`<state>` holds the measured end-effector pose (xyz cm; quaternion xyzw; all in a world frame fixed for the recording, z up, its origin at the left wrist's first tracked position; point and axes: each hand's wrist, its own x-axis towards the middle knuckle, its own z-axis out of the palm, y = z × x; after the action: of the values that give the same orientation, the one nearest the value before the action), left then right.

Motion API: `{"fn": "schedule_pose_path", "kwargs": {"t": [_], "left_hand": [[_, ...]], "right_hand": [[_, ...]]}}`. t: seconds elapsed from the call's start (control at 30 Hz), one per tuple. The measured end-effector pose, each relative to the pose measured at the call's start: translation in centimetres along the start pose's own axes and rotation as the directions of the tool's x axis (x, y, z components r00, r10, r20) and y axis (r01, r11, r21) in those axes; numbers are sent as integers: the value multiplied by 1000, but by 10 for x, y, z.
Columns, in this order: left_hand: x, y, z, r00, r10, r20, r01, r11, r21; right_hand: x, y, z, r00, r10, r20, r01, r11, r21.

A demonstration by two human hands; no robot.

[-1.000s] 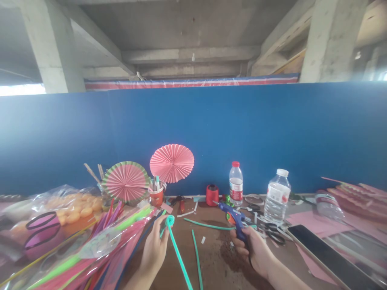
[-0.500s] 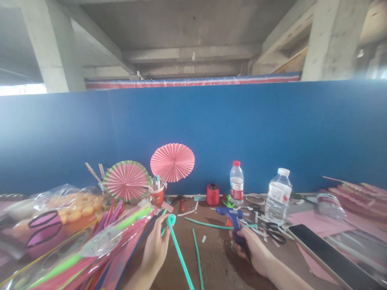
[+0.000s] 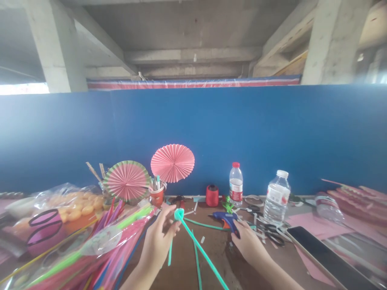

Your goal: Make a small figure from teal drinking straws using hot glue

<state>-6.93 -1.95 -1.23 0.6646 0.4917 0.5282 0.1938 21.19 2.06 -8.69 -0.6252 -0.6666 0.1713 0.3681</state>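
My left hand (image 3: 157,241) pinches a long teal strip (image 3: 199,247) just below its curled tip (image 3: 179,214), fingers closed, and holds it slanting over the brown table (image 3: 217,262). My right hand (image 3: 248,242) is closed on the handle of a blue glue gun (image 3: 225,218). The gun lies low on the table with its nozzle pointing left. Two more teal strips (image 3: 198,264) lie on the table between my hands.
Two pink paper fans (image 3: 172,162) stand beside a red cup of pens (image 3: 156,196). A red thread spool (image 3: 212,195), two water bottles (image 3: 276,197), scissors (image 3: 273,237), a dark phone (image 3: 320,253) and pink paper are at the right. Bagged coloured straws (image 3: 90,249) fill the left.
My right hand has lowered the glue gun from upright to lying near the table, nozzle left. My left hand has lifted the teal strip and shifted its curled tip to the right.
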Motion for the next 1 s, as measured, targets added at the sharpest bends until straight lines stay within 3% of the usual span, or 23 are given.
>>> {"fn": "schedule_pose_path", "kwargs": {"t": [0.2,0.3,0.37,0.5,0.63,0.67,0.83,1.0], "left_hand": [[17,32,-27,989,134,54,-144,953,267],[25,54,-45,976,147,163,-199,905,377],[29,73,-52,968,154,199,-225,882,414],[34,106,-46,935,249,253,-342,820,459],[32,124,-27,912,310,267,-398,823,405],[30,125,-23,907,325,268,-410,828,382],[23,116,-11,917,335,216,-395,842,368],[24,109,-6,964,178,197,-231,928,293]], "right_hand": [[6,-27,-31,987,-141,-78,130,983,-126],[9,-59,-56,980,-188,-67,189,982,4],[10,-85,-71,986,-152,-65,159,978,134],[-1,-142,-92,978,-208,-17,198,900,389],[-24,-179,-89,965,-261,34,203,817,540],[-28,-182,-85,956,-291,37,226,811,539],[-35,-172,-60,940,-301,-160,340,790,510],[-32,-164,-53,868,-368,-334,488,757,434]]}}
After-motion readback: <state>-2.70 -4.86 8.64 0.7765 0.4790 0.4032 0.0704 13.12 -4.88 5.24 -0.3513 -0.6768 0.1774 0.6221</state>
